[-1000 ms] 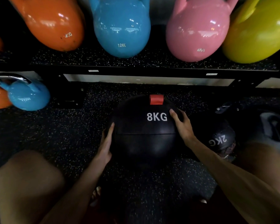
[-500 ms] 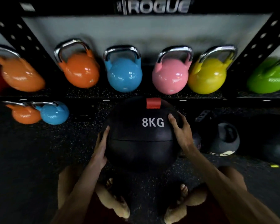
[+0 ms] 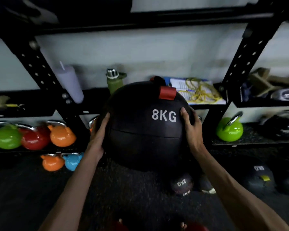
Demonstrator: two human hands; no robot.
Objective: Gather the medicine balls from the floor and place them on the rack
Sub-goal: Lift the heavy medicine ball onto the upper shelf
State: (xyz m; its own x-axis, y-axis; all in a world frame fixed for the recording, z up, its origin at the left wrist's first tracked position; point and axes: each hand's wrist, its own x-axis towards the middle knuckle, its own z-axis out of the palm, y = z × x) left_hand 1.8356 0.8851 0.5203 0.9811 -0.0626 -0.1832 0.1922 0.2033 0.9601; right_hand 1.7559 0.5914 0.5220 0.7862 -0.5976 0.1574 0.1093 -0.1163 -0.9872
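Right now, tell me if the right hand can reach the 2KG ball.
Probably not: the right hand and left hand are carrying the 8KG ball, and the 2KG ball lies on the floor below it.

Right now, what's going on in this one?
A person carries a large black medicine ball marked 8KG, with a red tab, pressed between the left hand and the right hand, clear of the dark speckled floor and in front of the black metal rack. It is not on a shelf yet. A smaller dark ball marked 2KG and another dark ball with a yellow tab lie on the floor.
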